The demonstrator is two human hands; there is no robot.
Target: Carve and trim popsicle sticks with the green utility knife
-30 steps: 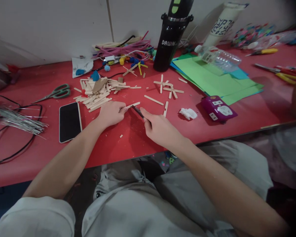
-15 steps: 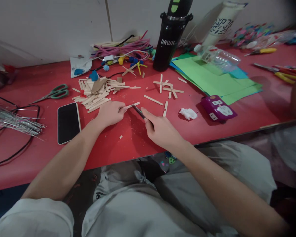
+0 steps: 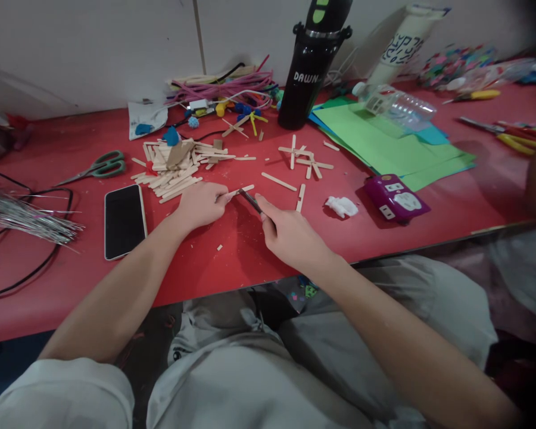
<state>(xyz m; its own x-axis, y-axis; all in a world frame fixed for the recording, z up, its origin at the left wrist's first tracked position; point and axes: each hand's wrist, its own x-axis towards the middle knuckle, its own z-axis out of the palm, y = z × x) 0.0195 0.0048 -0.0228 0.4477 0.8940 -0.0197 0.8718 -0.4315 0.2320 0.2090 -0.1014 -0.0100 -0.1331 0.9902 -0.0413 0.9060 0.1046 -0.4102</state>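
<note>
My left hand rests on the red table, fingers closed on a pale wooden craft stick held flat against the surface. Just to its right, my right hand grips a thin dark knife whose tip meets the stick. A heap of similar sticks lies just beyond my left hand. A few loose sticks lie scattered further right.
A black phone lies left of my left hand, green-handled scissors beyond it. Black cable and silver wires at far left. A black bottle, green paper sheets, a purple box and white tissue sit to the right.
</note>
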